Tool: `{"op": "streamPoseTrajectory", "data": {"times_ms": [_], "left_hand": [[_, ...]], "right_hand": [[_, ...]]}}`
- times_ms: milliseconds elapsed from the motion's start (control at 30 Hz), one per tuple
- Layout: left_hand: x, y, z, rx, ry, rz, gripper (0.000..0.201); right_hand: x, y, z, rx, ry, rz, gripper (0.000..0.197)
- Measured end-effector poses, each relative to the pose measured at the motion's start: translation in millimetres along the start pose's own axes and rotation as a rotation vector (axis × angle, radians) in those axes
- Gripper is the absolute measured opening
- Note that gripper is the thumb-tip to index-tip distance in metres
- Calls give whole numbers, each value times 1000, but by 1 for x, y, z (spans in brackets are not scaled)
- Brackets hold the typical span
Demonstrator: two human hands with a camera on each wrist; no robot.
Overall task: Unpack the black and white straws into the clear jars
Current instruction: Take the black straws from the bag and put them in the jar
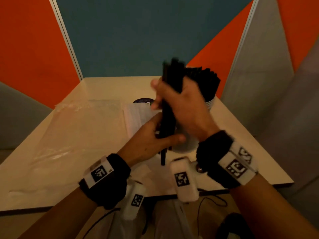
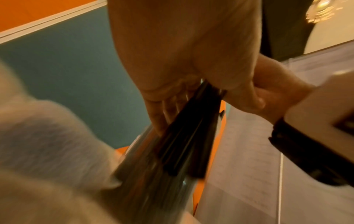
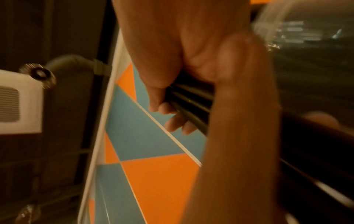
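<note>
Both hands grip black straws [image 1: 168, 104] bundle.

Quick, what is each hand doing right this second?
Left hand: curled around the lower part of the bundle of black straws.
Right hand: gripping the same bundle higher up.

My head camera looks down at the table [image 1: 72, 135]; both wrist cameras sit close, sharing the black straws [image 2: 187, 144].

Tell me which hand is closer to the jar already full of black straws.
Right. The right hand is just in front of the full jar; the left hand is nearer the person.
</note>
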State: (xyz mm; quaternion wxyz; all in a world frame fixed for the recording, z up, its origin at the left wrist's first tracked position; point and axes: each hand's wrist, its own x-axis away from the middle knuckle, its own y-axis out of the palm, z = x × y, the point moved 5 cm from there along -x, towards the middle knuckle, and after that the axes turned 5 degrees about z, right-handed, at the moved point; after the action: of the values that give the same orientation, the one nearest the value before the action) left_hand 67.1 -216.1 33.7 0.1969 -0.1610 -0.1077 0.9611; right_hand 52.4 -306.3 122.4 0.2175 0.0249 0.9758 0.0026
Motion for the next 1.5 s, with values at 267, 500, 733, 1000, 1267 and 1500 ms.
{"op": "streamPoseTrajectory", "data": {"times_ms": [267, 500, 733, 1000, 1267, 1500], "left_hand": [[-31, -8, 53, -421, 434, 178, 39], [-43, 1, 42, -639, 431, 166, 43], [-43, -3, 46, -521, 452, 241, 27], [-43, -11, 46, -543, 468, 336, 15], [-45, -9, 54, -451, 415, 311, 16], [-53, -8, 55, -495, 472, 336, 16]], "right_hand": [[-52, -95, -95, -178, -383, 319, 15], [-73, -112, -75, -157, -344, 425, 18], [-79, -119, -91, -230, -452, 467, 15], [-78, -113, -57, -131, -366, 486, 15], [-71, -102, -49, 9, -357, 471, 34], [-56, -77, -20, 439, -392, 281, 75]]}}
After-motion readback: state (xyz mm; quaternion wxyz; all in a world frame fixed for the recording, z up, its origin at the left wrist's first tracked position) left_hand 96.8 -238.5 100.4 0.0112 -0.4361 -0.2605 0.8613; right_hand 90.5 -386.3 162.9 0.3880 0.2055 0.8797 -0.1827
